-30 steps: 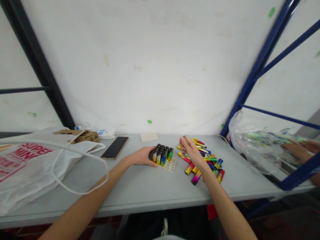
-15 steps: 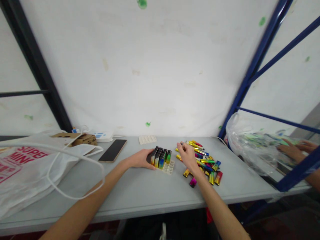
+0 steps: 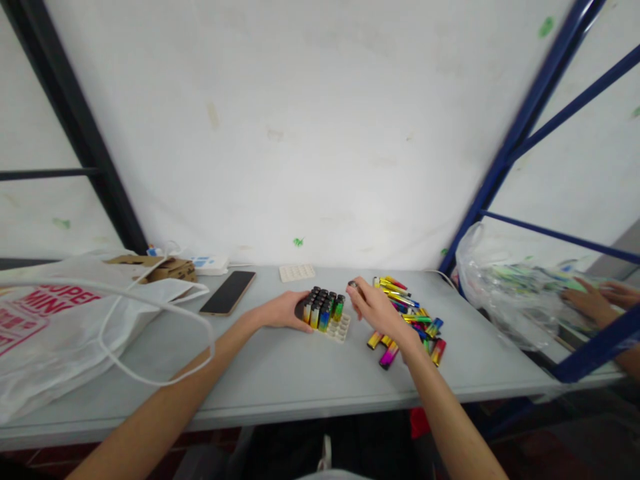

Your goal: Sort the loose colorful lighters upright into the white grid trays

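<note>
Several shiny multicoloured lighters (image 3: 324, 320) with dark tops stand upright, packed together in a pale plastic tray (image 3: 341, 329) with round-cornered pockets. Bare pockets show along the tray's right and front side. My left hand (image 3: 285, 311) is curled round the left side of the standing lighters, thumb at the front and fingers behind. Just right of the tray, my right hand (image 3: 373, 305) is closed on a lighter (image 3: 353, 285); its metal top pokes out above the fingers and its body is mostly hidden. Loose lighters (image 3: 390, 355) lie heaped beneath and beyond the right hand.
Behind the work lies a second pale tray (image 3: 297, 273) near the wall. A phone (image 3: 228, 293), a cardboard box (image 3: 175, 269) and a white plastic bag (image 3: 60, 320) with a looped handle occupy the left. Beyond the blue frame (image 3: 495, 167), another person's hands (image 3: 590, 300) work at clear plastic.
My right hand has moved left from the heap to beside the tray, carrying the lighter. My left hand keeps its hold on the tray. The view has shifted slightly.
</note>
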Tool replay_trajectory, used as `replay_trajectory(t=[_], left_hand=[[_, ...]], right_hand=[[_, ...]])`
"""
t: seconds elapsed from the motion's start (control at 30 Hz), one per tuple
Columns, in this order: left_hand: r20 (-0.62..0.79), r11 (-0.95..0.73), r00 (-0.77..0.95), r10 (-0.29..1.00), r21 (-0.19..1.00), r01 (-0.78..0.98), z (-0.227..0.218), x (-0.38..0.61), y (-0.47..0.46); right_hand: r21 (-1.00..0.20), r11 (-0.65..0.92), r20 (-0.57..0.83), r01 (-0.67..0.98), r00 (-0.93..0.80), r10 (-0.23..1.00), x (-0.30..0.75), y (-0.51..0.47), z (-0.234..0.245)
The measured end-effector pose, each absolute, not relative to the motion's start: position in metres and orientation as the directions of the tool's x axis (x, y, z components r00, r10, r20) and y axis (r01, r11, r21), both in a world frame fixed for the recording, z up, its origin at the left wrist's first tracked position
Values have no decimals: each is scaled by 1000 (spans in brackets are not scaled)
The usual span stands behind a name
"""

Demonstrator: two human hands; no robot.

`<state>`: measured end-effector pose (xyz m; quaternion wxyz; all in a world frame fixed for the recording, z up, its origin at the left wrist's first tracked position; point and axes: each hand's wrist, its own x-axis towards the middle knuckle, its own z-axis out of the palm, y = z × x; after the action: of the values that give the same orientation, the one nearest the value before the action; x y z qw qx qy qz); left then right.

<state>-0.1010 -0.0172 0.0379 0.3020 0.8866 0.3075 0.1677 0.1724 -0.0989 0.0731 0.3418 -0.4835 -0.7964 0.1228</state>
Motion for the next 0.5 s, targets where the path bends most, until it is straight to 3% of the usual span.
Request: replay_trajectory(t=[0.17, 0.37, 0.5], left_hand=[[108, -644, 756, 645, 610, 462, 36, -101, -15], [106, -630, 761, 640, 639, 441, 36, -101, -15], [112, -633, 758, 642, 636, 442, 40, -100, -19]], right_hand=[[-314, 601, 416, 735, -462, 783, 175, -110, 85], [-425, 544, 279, 723, -467, 839, 173, -109, 84], [-418, 505, 249, 755, -439, 863, 168, -105, 79]])
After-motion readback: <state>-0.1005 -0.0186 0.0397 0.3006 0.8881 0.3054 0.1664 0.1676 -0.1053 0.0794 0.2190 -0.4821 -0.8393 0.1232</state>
